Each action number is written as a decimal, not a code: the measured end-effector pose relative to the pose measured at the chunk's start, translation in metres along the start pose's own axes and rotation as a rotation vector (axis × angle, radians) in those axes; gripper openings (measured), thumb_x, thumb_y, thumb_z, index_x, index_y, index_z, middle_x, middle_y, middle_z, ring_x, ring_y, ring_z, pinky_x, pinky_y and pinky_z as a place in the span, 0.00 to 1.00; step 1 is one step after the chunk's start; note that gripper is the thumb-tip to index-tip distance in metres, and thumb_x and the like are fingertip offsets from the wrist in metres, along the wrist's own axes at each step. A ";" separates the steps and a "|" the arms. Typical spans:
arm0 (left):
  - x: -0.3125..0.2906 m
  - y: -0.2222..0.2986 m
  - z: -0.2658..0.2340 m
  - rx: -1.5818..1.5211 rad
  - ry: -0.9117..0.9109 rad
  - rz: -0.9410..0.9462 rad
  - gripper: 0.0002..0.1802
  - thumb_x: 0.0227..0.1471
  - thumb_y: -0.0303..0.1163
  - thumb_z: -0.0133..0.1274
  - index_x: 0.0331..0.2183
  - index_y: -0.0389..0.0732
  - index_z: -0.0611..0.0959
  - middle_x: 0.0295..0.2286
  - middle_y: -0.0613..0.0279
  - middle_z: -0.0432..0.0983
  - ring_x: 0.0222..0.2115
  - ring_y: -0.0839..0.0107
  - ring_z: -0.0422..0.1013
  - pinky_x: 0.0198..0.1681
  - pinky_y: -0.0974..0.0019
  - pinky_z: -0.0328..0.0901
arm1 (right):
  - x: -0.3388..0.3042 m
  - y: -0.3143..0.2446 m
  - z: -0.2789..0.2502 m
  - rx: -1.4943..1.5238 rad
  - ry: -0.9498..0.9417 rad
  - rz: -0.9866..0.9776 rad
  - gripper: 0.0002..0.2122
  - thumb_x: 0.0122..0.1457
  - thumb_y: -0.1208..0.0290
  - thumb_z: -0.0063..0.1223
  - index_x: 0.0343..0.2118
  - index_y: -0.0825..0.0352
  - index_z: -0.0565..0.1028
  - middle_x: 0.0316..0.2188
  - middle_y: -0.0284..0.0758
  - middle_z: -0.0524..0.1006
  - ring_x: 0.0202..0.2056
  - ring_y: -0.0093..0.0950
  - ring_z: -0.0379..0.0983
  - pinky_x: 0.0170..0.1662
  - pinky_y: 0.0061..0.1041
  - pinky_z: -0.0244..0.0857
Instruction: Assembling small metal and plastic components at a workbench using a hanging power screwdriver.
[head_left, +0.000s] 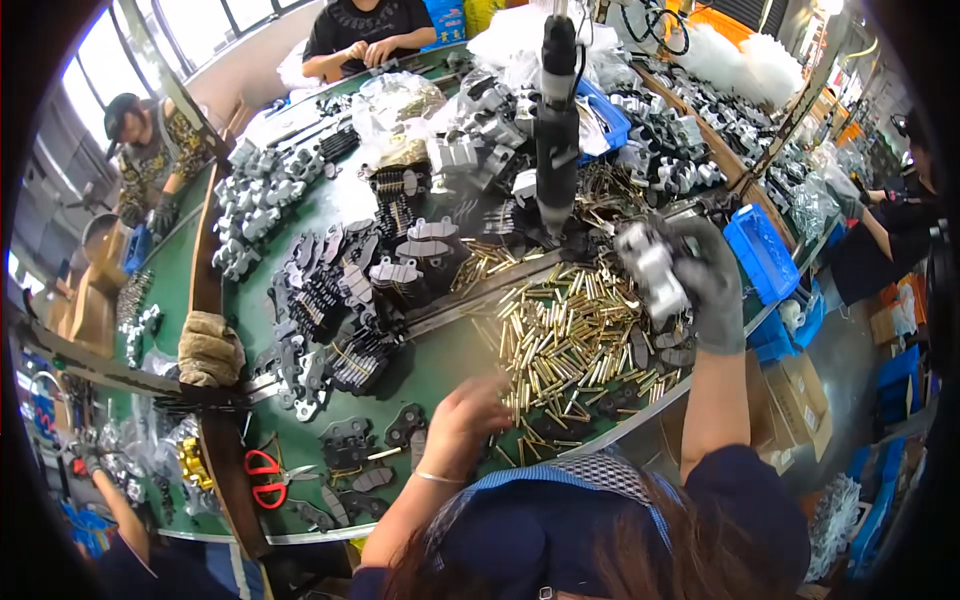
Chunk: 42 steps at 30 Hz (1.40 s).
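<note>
Left hand (467, 418), fingers too blurred to tell, is hovering lower-centre, nearer the brass pins (565, 340) lying upper-right, axes mixed; gloved right hand (708, 280) is gripping a silver casting (654, 268).

Pins (565, 345) obstruct; black tool (557, 130) perhaps too.

1 hanging driver (557, 140), 1 scissors (265, 478), 1 rolled cloth (210, 350), 1 silver casting (652, 270) in right hand (708, 285), 100+ brass pins (560, 340), dozens of pads (430, 229).
</note>
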<state>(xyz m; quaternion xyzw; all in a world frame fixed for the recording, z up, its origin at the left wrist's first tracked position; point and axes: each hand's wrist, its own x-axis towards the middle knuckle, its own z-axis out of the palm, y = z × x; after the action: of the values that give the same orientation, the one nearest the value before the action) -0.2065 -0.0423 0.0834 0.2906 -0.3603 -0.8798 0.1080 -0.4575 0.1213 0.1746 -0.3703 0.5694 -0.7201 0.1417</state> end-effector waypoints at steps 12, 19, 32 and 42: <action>0.002 -0.001 -0.001 -0.579 -0.198 0.096 0.29 0.46 0.48 0.47 0.47 0.40 0.68 0.37 0.56 0.71 0.36 0.59 0.71 0.37 0.54 0.69 | 0.001 0.010 0.062 -0.498 -0.249 -0.236 0.24 0.46 0.66 0.60 0.45 0.69 0.67 0.42 0.37 0.71 0.42 0.28 0.70 0.45 0.25 0.65; -0.024 -0.029 -0.035 -0.696 -0.395 0.127 0.45 0.44 0.67 0.39 0.53 0.41 0.62 0.44 0.53 0.68 0.40 0.56 0.70 0.35 0.59 0.71 | 0.119 0.047 0.085 -0.213 -0.105 0.188 0.24 0.47 0.69 0.61 0.47 0.67 0.65 0.37 0.33 0.72 0.38 0.21 0.69 0.40 0.20 0.65; -0.026 -0.013 -0.029 -0.741 -0.242 -0.023 0.27 0.52 0.53 0.39 0.44 0.41 0.71 0.32 0.59 0.75 0.27 0.63 0.74 0.27 0.62 0.70 | 0.008 0.020 0.173 0.319 -0.324 0.041 0.25 0.53 0.53 0.39 0.42 0.75 0.67 0.31 0.43 0.73 0.29 0.30 0.72 0.26 0.18 0.65; -0.036 0.000 -0.007 -0.698 -0.008 -0.073 0.28 0.53 0.53 0.32 0.39 0.39 0.71 0.25 0.55 0.74 0.20 0.62 0.74 0.13 0.69 0.67 | -0.004 -0.012 0.195 0.583 -0.390 -0.079 0.28 0.49 0.70 0.57 0.50 0.76 0.58 0.24 0.42 0.74 0.26 0.35 0.74 0.35 0.35 0.71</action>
<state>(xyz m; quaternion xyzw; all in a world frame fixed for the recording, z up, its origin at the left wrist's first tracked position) -0.1731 -0.0317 0.0946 0.2455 -0.0274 -0.9544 0.1678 -0.3168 -0.0123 0.1994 -0.4664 0.2873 -0.7732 0.3197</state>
